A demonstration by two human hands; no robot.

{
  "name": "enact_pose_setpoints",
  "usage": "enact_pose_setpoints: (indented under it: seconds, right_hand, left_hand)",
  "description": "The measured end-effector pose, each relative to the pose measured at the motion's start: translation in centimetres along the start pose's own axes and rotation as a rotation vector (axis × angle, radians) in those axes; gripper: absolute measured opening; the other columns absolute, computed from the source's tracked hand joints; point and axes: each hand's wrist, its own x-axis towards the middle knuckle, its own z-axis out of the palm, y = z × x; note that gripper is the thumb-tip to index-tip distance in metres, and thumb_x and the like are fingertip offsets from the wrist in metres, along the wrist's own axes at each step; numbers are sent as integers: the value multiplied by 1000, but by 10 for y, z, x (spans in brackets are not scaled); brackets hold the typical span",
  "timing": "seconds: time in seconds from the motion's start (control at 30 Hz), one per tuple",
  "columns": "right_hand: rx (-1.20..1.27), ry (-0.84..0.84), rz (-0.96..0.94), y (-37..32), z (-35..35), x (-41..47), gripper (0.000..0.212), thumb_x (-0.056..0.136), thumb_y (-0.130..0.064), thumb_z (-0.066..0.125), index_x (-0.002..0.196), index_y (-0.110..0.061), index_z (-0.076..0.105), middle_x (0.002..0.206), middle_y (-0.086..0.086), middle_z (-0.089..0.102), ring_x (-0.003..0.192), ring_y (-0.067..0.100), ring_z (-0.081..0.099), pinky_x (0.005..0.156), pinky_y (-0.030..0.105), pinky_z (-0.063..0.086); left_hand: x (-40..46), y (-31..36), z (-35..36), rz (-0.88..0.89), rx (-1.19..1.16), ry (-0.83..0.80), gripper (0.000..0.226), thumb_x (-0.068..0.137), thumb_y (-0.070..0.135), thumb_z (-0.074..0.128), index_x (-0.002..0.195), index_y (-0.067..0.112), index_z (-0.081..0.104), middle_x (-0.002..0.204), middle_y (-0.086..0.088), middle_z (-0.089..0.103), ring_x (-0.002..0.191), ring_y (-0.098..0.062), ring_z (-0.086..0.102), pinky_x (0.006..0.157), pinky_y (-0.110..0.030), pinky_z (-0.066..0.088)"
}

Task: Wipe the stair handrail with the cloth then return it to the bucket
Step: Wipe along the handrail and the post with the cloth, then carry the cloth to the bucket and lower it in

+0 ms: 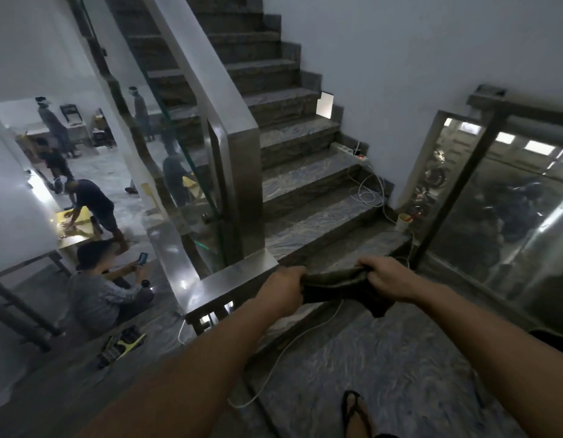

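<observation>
Both hands, left hand (281, 284) and right hand (386, 279), are fisted tight on the ends of a dark cloth (337, 287), stretched between them out over the landing, just right of the steel handrail (229, 276). None of it touches metal yet. To wipe well, I'd say fold it into a pad, lay it flat on the rail's top face and draw it along in one steady pass, then up the sloping run (wrapping the edges too). No bucket is in view. Whether the cloth is wet is hard to make out in this dim light.
</observation>
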Motion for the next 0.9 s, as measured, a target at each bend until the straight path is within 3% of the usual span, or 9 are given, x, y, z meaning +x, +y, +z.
enact_pose_setpoints:
  seconds: [0.13, 0.27, 0.4, 0.53, 0.6, 0.67, 0.77, 0.83, 0.9]
  right_hand:
    - [70, 33, 45, 8, -25, -15, 6, 82, -31, 60, 80, -29, 54, 88, 3, 60, 82, 19, 59, 67, 31, 44]
    - [-55, 93, 63, 26, -49, -20, 29, 70, -42, 77, 79, -34, 50, 85, -7, 59, 77, 10, 58, 61, 25, 40]
    - [-90, 170, 130, 68, -78, -13, 17, 75, -30, 71, 73, -27, 54, 77, -4, 60, 74, 17, 59, 62, 30, 45]
    - [-116, 164, 204, 124, -115, -6, 25, 74, -21, 66, 67, -44, 58, 79, -7, 61, 78, 14, 59, 71, 37, 52]
    - [-110, 192, 247, 153, -132, -2, 30, 74, -11, 62, 77, -41, 65, 91, -4, 59, 87, 17, 57, 80, 40, 51]
    - [-152, 212, 292, 176, -152, 1, 28, 74, -5, 61, 91, -26, 69, 100, 0, 52, 94, 21, 52, 85, 40, 49]
    - [-110, 202, 365, 203, -187, -5, 28, 75, -2, 61, 91, -24, 67, 95, 2, 58, 91, 22, 56, 80, 40, 50]
    - [-36, 238, 414, 221, -214, -11, 35, 75, 0, 57, 92, -31, 61, 94, 2, 62, 89, 23, 58, 77, 40, 51]
    - [8, 290, 455, 236, -240, -18, 43, 74, 1, 52, 95, -36, 53, 97, 2, 60, 89, 25, 58, 76, 40, 51]
  left_hand:
    - [25, 29, -16, 49, -56, -78, 18, 92, 12, 48, 104, 19, 59, 105, -6, 58, 95, -22, 57, 87, -43, 52]
    - [57, 60, -18, 99, -58, -116, 20, 93, 12, 45, 109, 15, 57, 110, -10, 58, 99, -25, 56, 87, -43, 52]
    - [101, 96, -11, 177, 5, -168, 19, 89, 13, 53, 107, 17, 57, 107, -6, 58, 96, -21, 56, 80, -35, 50]
    - [162, 137, 5, 253, 104, -257, 15, 86, 11, 56, 99, 20, 57, 101, -2, 57, 88, -16, 55, 66, -25, 44]
    - [194, 165, 13, 274, 123, -299, 14, 84, 11, 58, 93, 22, 57, 98, -1, 58, 84, -13, 55, 62, -24, 43]
    - [223, 195, 20, 266, 113, -359, 9, 83, 18, 59, 91, 23, 57, 91, 1, 57, 78, -9, 54, 57, -22, 39]
    - [261, 242, 26, 248, 48, -448, 18, 89, 34, 48, 89, 21, 60, 91, -1, 58, 82, -16, 55, 60, -27, 37]
    - [286, 272, 26, 267, 51, -454, 26, 94, 31, 42, 88, 19, 64, 94, -4, 58, 85, -19, 55, 65, -29, 36]
    - [306, 300, 23, 301, 98, -458, 24, 95, 23, 44, 101, 15, 66, 94, -2, 56, 87, -16, 52, 70, -28, 36]
